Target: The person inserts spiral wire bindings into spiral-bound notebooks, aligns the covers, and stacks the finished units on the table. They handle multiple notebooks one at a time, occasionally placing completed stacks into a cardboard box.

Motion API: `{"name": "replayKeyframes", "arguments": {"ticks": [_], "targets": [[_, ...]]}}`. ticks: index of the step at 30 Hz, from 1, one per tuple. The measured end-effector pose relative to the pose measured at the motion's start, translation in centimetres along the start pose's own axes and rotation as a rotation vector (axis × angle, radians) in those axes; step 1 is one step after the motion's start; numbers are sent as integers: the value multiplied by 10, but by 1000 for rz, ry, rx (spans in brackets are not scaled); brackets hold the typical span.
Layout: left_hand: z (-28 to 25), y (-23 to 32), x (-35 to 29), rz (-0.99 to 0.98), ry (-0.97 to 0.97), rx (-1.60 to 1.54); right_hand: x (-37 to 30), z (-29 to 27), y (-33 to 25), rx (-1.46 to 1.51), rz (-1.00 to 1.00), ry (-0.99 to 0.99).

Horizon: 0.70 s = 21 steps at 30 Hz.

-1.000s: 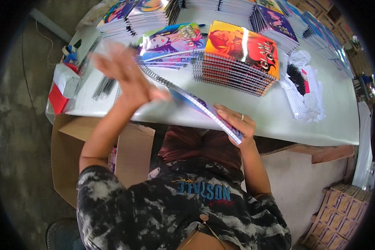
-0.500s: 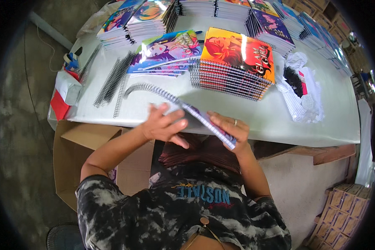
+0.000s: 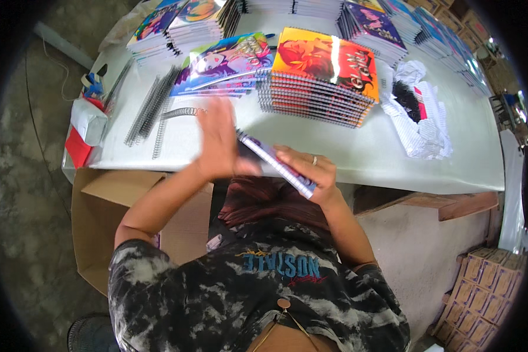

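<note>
My right hand (image 3: 311,170) grips a notebook (image 3: 278,167) near its lower end, fingers wrapped over the cover, with the spine edge facing up. A dark wire coil (image 3: 182,112) runs from the notebook's upper end toward the left and bends over the table; its middle stretch is hidden behind my left hand (image 3: 219,141). That hand is blurred by motion, with its fingers stretched upward and the thumb apart, beside the notebook's upper end. Whether it touches the coil cannot be made out.
Loose coils (image 3: 152,105) lie on the white table (image 3: 217,167). Ahead stand a stack of orange-covered spiral notebooks (image 3: 320,88) and colourful unbound notebooks (image 3: 223,64). Crumpled striped paper (image 3: 425,126) holds black bits at right. An opened cardboard box (image 3: 108,193) sits below the table's left edge.
My left hand has swept upward along the coil, its fingers now pointing up. The notebook in my right hand has shifted slightly left and up in the picture, as has the whole table.
</note>
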State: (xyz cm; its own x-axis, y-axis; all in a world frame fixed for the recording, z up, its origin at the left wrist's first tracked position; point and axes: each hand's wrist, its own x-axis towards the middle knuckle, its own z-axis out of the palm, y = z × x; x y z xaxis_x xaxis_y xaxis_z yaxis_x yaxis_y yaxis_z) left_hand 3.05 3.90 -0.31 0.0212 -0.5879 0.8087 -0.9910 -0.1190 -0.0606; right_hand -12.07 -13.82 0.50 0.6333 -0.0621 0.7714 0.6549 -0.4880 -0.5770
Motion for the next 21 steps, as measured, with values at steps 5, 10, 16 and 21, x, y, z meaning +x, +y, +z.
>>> {"name": "replayKeyframes", "arguments": {"ticks": [5, 10, 16, 21], "targets": [[9, 1, 24, 133, 349, 294, 1, -7, 2, 14, -14, -14], [13, 32, 4, 72, 57, -109, -1, -2, 5, -62, -35, 24], [4, -1, 2, -30, 167, 108, -3, 8, 4, -1, -71, -26], [-3, 9, 16, 169, 150, 55, -6, 9, 19, -14, -70, 76]]}}
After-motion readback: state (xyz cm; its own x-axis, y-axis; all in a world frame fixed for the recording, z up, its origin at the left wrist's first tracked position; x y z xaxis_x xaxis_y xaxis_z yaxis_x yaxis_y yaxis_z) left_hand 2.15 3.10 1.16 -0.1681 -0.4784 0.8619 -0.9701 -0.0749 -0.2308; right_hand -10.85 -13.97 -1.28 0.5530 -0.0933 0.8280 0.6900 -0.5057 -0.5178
